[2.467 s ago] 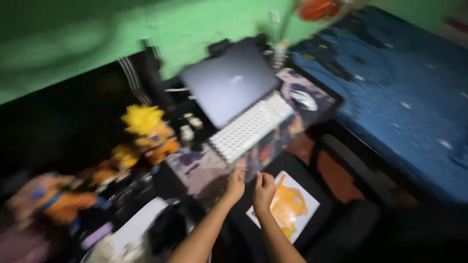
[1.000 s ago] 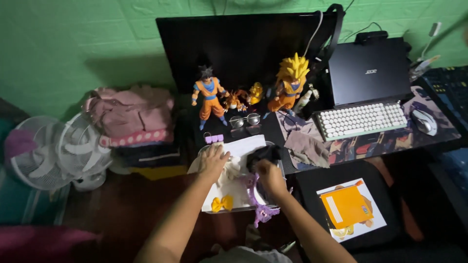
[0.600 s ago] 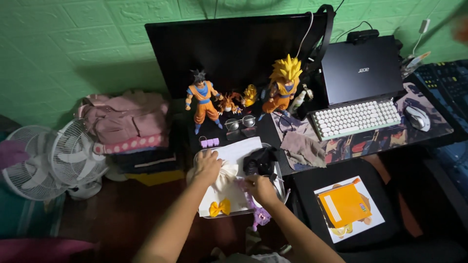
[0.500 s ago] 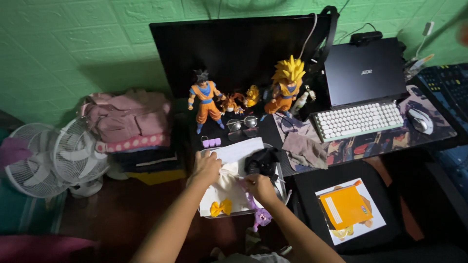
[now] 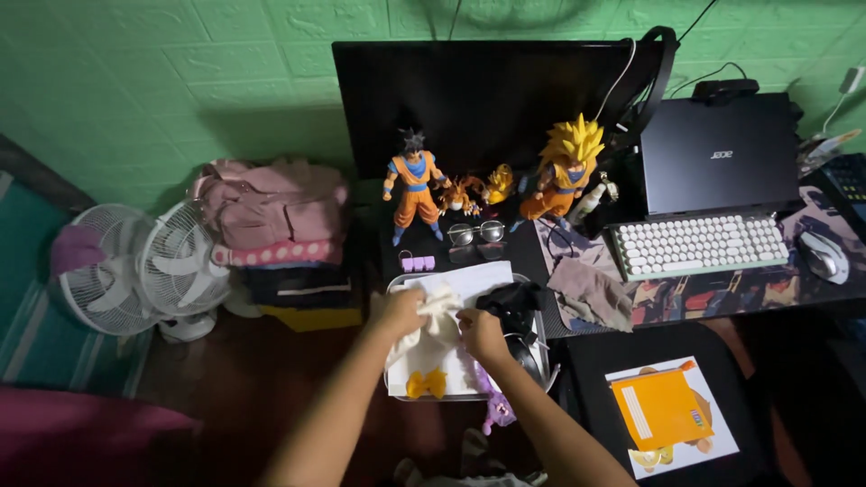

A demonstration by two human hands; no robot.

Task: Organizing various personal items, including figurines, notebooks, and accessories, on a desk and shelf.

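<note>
Both of my hands hold a cream-coloured cloth point(image 5: 437, 317) over a grey tray point(image 5: 546, 353) at the desk's front edge. My left hand point(image 5: 398, 310) grips the cloth's left side and my right hand point(image 5: 481, 334) grips its right side. In the tray lie a white sheet point(image 5: 474, 277), a yellow bow point(image 5: 426, 383), a purple toy point(image 5: 495, 406) and a black bundle point(image 5: 516, 300).
Behind the tray stand two orange-suited figurines point(image 5: 413, 186) point(image 5: 566, 168), glasses point(image 5: 477, 234) and a dark monitor point(image 5: 487, 95). To the right are a laptop point(image 5: 717, 153), white keyboard point(image 5: 699, 244), mouse point(image 5: 820, 256) and grey rag point(image 5: 591, 291). Folded clothes point(image 5: 275, 216) and a fan point(image 5: 144, 271) sit left; an orange booklet point(image 5: 660, 409) lies on the chair.
My view swung from the laptop side to the tray. My hands came together on the cream cloth and lifted it slightly; my right hand left the purple toy.
</note>
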